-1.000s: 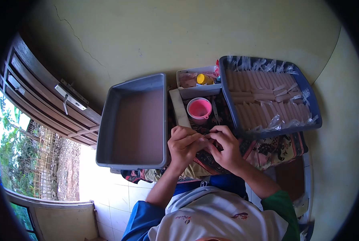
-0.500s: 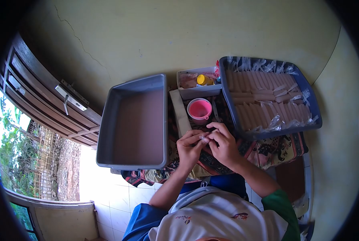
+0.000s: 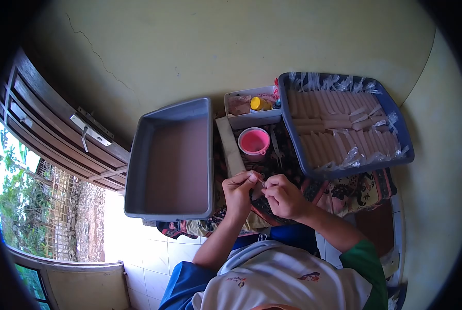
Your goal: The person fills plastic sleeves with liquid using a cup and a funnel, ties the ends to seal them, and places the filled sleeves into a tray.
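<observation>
My left hand (image 3: 240, 191) and my right hand (image 3: 283, 195) meet over a patterned cloth (image 3: 339, 194) on my lap. Between their fingertips they pinch a small clear plastic piece (image 3: 260, 181), too small to make out. Just beyond the hands lies a long pale filled tube (image 3: 230, 145). A pink cup (image 3: 255, 141) stands past it. To the right, a blue tray (image 3: 351, 124) holds several pale tubes in clear plastic, laid in rows.
A grey tub (image 3: 171, 160) with brownish liquid sits to the left of the hands. A small white box (image 3: 251, 106) with a yellow lid and packets is behind the pink cup. A wooden door (image 3: 60, 124) and an open window are at far left.
Both hands have drawn back toward my body and slightly down, still pinching the small plastic piece together. The view has shifted slightly.
</observation>
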`<state>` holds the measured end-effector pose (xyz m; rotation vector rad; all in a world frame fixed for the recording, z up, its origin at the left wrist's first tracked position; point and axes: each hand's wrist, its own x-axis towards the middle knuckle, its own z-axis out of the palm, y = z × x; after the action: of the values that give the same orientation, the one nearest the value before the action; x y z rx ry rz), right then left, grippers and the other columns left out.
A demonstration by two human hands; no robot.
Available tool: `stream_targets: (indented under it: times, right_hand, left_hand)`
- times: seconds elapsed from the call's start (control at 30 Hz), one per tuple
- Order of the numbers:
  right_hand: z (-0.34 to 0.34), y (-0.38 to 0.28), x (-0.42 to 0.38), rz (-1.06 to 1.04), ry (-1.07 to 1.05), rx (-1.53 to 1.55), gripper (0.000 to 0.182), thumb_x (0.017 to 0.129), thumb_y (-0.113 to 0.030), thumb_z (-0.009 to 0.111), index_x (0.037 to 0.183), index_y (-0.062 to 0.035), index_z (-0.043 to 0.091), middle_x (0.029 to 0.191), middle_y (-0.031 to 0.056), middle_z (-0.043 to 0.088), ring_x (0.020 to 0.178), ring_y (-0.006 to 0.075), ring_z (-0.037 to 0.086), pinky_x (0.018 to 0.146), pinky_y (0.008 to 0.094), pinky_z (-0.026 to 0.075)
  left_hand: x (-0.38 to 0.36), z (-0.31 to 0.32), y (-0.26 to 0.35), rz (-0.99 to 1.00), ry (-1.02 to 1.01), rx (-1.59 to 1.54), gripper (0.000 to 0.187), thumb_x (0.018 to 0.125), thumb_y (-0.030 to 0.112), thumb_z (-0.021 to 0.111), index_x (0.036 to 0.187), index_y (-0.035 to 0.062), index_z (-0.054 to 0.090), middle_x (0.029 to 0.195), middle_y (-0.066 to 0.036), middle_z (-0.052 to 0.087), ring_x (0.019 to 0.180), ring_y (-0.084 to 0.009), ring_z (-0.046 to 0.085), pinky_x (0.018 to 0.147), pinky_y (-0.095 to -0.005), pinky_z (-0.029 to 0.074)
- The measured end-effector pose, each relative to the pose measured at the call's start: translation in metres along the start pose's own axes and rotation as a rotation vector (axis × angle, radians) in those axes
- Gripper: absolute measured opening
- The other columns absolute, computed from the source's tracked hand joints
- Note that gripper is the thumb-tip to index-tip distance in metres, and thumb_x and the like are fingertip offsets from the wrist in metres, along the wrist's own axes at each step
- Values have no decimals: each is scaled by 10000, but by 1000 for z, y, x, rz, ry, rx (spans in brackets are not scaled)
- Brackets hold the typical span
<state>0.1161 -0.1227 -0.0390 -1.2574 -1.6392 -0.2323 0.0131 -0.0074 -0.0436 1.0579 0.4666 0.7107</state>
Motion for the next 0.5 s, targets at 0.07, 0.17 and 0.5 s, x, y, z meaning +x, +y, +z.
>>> stream_targets:
  times: [0.07, 0.17, 0.5]
  right_hand:
    - [-4, 0, 3, 113, 98, -88, 262, 754, 90, 670, 943, -16, 524, 954, 136, 517, 749, 243, 603, 611, 296, 490]
    - [-4, -10, 6, 418, 124, -18, 289, 762, 58, 660, 1020, 8, 540, 963, 153, 516, 795, 291, 594, 686, 345, 501]
    - [5, -2, 3, 497, 154, -65, 138, 744, 44, 681, 877, 35, 645, 1140, 148, 573, 735, 245, 617, 673, 340, 500]
  left_hand:
    - [0, 0, 1, 81, -36, 119, 56, 819, -46, 641, 816, -57, 696, 806, -85, 661, 742, -117, 598, 659, -235, 466]
    - [0, 4, 1, 193, -87, 230, 49, 810, -27, 678, 836, -30, 720, 817, -71, 655, 765, -110, 609, 674, -227, 479]
    - [4, 1, -10, 344, -80, 412, 149, 751, -32, 723, 892, 14, 746, 807, -66, 649, 745, -131, 598, 663, -246, 470]
